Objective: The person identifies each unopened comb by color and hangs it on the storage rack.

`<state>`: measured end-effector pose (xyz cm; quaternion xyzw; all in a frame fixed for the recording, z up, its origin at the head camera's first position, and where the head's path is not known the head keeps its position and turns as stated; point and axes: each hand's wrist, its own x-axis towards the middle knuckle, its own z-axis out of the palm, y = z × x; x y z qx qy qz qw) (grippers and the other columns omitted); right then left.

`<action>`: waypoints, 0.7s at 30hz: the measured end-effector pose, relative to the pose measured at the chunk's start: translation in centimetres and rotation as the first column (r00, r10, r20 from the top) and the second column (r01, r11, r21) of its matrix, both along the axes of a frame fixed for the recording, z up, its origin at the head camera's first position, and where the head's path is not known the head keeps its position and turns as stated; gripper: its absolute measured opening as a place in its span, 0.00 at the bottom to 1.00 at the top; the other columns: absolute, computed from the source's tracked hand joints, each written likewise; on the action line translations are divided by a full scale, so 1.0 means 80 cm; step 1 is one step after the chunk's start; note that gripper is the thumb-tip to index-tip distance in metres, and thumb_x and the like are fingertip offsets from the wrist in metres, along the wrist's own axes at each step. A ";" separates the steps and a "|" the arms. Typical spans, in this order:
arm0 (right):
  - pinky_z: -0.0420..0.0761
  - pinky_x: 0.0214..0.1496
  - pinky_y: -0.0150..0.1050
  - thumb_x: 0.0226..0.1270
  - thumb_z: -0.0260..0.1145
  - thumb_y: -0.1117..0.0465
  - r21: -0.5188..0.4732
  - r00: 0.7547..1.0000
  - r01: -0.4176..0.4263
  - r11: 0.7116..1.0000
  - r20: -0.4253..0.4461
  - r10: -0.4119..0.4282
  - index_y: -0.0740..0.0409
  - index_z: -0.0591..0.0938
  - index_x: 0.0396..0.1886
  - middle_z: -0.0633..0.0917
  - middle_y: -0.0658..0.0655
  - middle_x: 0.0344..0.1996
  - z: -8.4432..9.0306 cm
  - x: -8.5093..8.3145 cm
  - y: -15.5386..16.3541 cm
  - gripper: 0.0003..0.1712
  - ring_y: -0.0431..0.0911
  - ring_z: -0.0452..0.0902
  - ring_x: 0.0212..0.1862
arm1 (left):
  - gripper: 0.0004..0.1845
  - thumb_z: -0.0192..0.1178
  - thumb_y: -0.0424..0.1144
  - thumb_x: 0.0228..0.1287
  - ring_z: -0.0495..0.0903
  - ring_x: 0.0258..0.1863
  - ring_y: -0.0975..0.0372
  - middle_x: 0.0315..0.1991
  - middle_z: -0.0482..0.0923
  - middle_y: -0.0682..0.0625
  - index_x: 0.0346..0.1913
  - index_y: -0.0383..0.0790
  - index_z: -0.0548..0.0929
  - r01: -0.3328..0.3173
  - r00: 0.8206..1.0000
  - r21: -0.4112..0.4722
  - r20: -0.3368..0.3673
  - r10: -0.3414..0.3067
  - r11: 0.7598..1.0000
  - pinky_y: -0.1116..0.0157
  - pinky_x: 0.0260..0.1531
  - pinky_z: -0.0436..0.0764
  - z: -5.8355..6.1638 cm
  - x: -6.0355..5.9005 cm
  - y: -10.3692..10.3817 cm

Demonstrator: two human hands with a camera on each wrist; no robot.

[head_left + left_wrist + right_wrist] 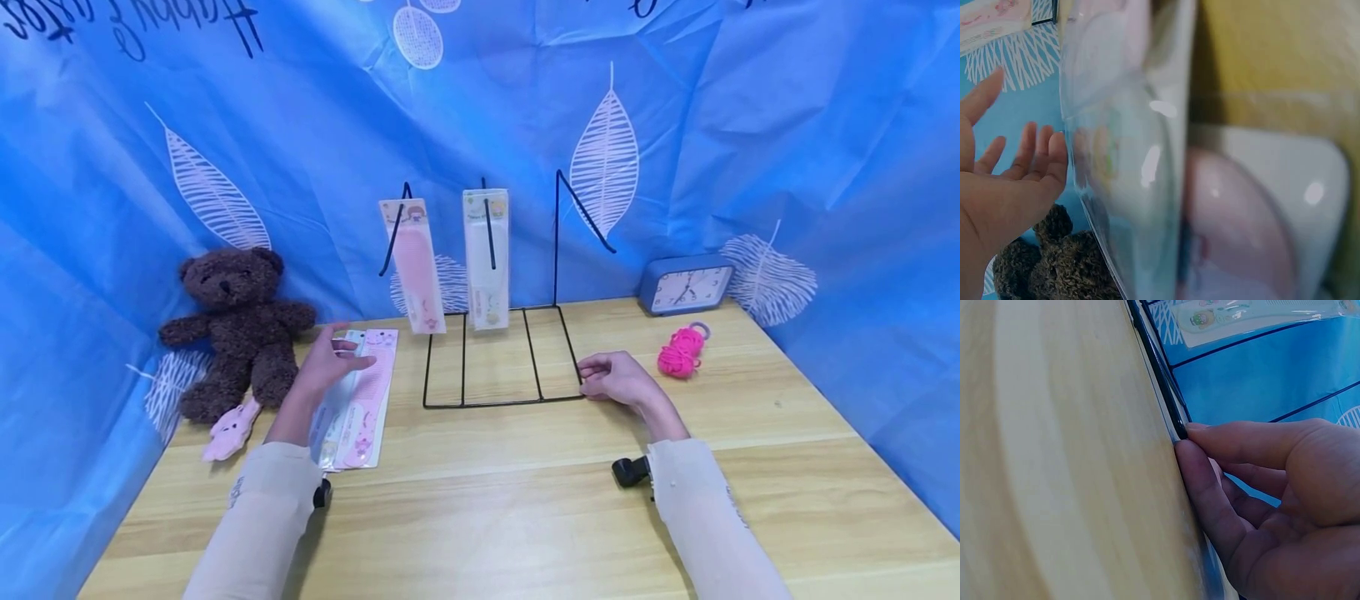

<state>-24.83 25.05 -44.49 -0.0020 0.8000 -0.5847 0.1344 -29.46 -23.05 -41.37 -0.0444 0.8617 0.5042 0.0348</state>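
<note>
A black wire rack (501, 367) stands mid-table with three upright hooks. A pink packaged comb (415, 267) hangs on the left hook and a white packaged comb (486, 258) on the middle one; the right hook (558, 233) is bare. A stack of packaged combs (363, 400) lies left of the rack. My left hand (330, 358) hovers over that stack with straight fingers, and its open palm (1010, 181) sits beside a clear blister pack (1129, 156). My right hand (611, 379) pinches the front right corner of the rack's base wire (1166, 394) between thumb and fingertips (1200, 431).
A brown teddy bear (236, 325) sits at the back left, with a small pink plush toy (228, 429) in front of it. A blue clock (686, 287) and a pink bundle of cord (681, 352) lie at the back right. Blue cloth walls in the wooden table (525, 517).
</note>
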 end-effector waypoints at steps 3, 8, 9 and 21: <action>0.84 0.48 0.36 0.59 0.69 0.78 0.000 1.000 -0.001 1.000 0.008 0.001 0.79 0.70 0.66 0.78 0.67 0.50 0.000 -0.001 0.000 0.34 0.49 0.78 0.45 | 0.49 0.72 0.35 0.61 0.67 0.65 0.41 0.66 0.68 0.31 0.79 0.37 0.52 0.031 0.999 -0.068 0.013 -0.030 0.997 0.44 0.65 0.65 -0.004 0.002 -0.002; 0.84 0.48 0.35 0.58 0.70 0.77 0.025 1.000 -0.005 1.000 0.002 0.005 0.78 0.70 0.66 0.79 0.69 0.51 0.001 -0.002 0.000 0.35 0.50 0.78 0.47 | 0.48 0.72 0.34 0.61 0.69 0.61 0.41 0.62 0.68 0.29 0.77 0.32 0.53 0.061 0.998 -0.163 -0.012 -0.064 0.985 0.45 0.62 0.68 -0.010 0.002 -0.002; 0.84 0.48 0.35 0.58 0.70 0.77 0.027 1.000 -0.006 1.000 0.002 0.006 0.78 0.70 0.66 0.78 0.69 0.51 0.001 -0.002 0.001 0.35 0.50 0.78 0.47 | 0.48 0.72 0.34 0.60 0.69 0.60 0.41 0.61 0.68 0.29 0.77 0.32 0.54 0.065 0.998 -0.181 -0.012 -0.068 0.981 0.45 0.61 0.68 -0.011 0.002 -0.002; 0.84 0.48 0.37 0.59 0.69 0.78 -0.003 1.000 -0.008 1.000 0.019 0.008 0.80 0.69 0.66 0.78 0.68 0.50 0.003 -0.001 0.001 0.35 0.49 0.79 0.45 | 0.54 0.75 0.47 0.58 0.74 0.55 0.40 0.58 0.72 0.25 0.77 0.29 0.53 0.193 0.980 -0.404 0.035 -0.196 0.894 0.44 0.57 0.73 -0.008 0.003 0.011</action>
